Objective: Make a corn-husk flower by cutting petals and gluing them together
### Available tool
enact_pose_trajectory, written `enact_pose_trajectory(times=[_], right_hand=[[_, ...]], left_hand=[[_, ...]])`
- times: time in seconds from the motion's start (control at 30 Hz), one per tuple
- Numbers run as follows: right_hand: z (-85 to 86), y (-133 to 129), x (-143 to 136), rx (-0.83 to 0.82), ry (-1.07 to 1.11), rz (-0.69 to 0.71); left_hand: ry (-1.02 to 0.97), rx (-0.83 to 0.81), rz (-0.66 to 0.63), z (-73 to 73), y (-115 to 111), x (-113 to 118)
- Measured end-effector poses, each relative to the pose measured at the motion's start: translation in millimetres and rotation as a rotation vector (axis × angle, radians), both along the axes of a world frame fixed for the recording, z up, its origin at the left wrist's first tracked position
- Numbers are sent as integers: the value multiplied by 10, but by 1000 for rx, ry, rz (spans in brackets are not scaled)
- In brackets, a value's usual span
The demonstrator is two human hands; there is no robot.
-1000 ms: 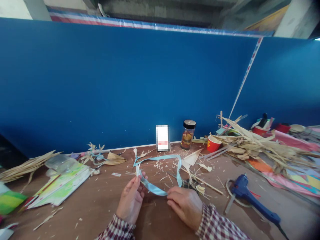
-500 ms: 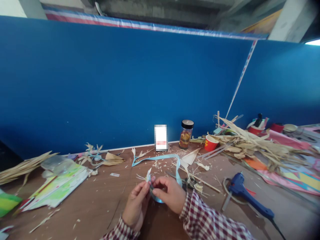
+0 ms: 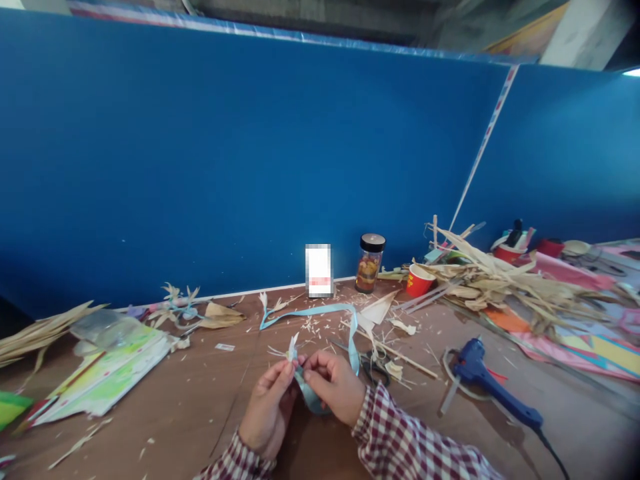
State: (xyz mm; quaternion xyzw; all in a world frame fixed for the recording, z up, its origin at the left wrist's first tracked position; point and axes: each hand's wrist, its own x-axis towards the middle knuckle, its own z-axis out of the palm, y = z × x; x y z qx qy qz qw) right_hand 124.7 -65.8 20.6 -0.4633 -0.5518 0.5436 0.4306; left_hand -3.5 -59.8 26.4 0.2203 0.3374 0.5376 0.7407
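At the front middle of the table, my left hand [image 3: 270, 400] pinches the base of a small pale husk flower [image 3: 293, 348] with thin white strands sticking out to its left. My right hand [image 3: 335, 387] is closed on a light-blue ribbon [image 3: 311, 395] that loops down between the hands and meets the flower's base. The fingertips of both hands are close together there. More blue ribbon [image 3: 320, 311] runs across the table behind the hands, with pale husk tips at its left end. Black-handled scissors [image 3: 376, 369] lie just right of my right hand, partly covered by scraps.
A blue glue gun [image 3: 493, 387] lies on the right with its cord trailing forward. Dried corn husks [image 3: 480, 273] are heaped behind it, near a red paper cup [image 3: 419, 281] and a lidded jar [image 3: 371, 264]. A green-white painted sheet [image 3: 107, 373] lies left. A blue partition [image 3: 225, 153] stands behind.
The view has tilted and shifted slightly, so everything sits a little higher and further left. Both hands keep their grip; the ribbon loop between them has turned and hangs wider.
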Motion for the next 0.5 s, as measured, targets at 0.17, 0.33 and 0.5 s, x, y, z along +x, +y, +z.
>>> enact_pose_trajectory(times=[0.17,0.33,0.5], right_hand=[[50,-89,36,237,-326,84],[128,-104,168,414,-871,144],[260,2,395,431,-1120,102]], left_hand=[[-55,-23,28,-31,68,-84],[-92,-24,58,-74,123,-129],[-31,-58,80,-54,103,-106]])
